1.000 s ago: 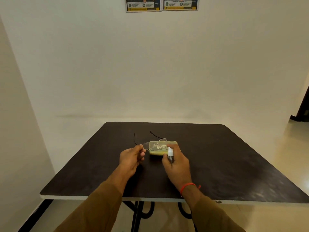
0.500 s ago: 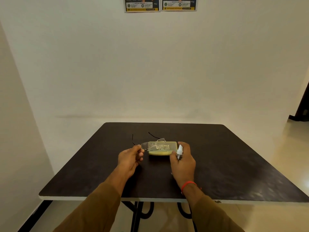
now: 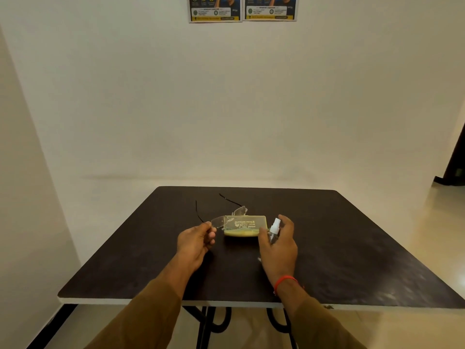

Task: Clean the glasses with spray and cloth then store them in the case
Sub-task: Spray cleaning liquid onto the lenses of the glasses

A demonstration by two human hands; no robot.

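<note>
My left hand pinches the rimless glasses at the near lens and holds them just above the table, their thin black temples pointing away from me. A small clear spray bottle with a white nozzle is gripped in my right hand, the nozzle tilted toward the glasses. Between the two hands lies a yellow-green translucent case, shut, with print on its lid. I cannot see a cloth.
The dark square table stands on black curved metal legs close to a white wall. Its near edge runs just below my wrists. Two posters hang high on the wall. A dark doorway is at the far right.
My right hand has carried the spray bottle to the right, from in front of the case to its right end, and lifted it. The left hand keeps the glasses nearly still.
</note>
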